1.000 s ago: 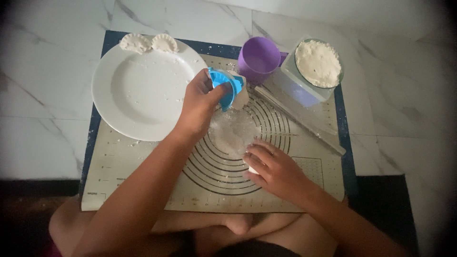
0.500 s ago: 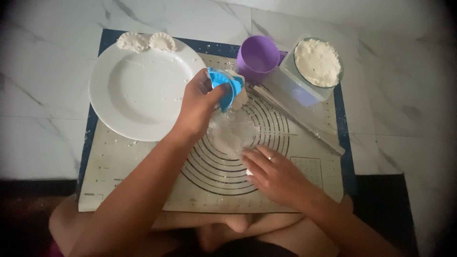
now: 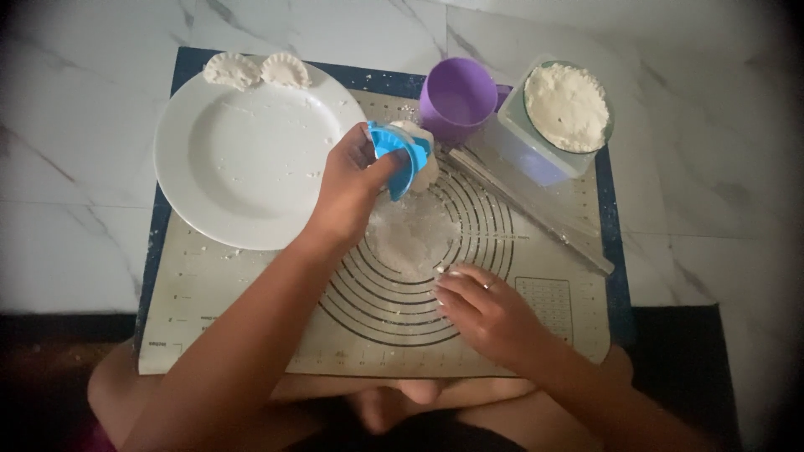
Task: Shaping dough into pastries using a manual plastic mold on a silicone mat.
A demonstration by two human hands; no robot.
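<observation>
The left hand (image 3: 352,188) is closed around a blue dumpling press (image 3: 400,155), which is folded shut with a pale edge of dough (image 3: 425,167) showing at its right side; it is held just above the far part of the pastry mat (image 3: 251,326), between the white plate (image 3: 243,159) and the purple cup (image 3: 458,99). Compared with a second ago, this hand and the press have hardly moved: the press sat in the same spot beside the cup and stays clamped. The small change is in the right hand (image 3: 486,310), which has slid a little nearer to the person along the mat and now lies low with fingers loosely spread, fingertips touching the mat at the near edge of the floury patch (image 3: 410,234) in the ring markings; it holds nothing. Two finished crimped dumplings (image 3: 255,70) remain on the far rim of the plate, unchanged. A clear container of white flour (image 3: 568,107) stands to the right of the cup, and a clear rolling pin (image 3: 536,213) lies slantwise on the mat below it. Judging from this, the press is being squeezed on a third piece, and the plate has room for it.
</observation>
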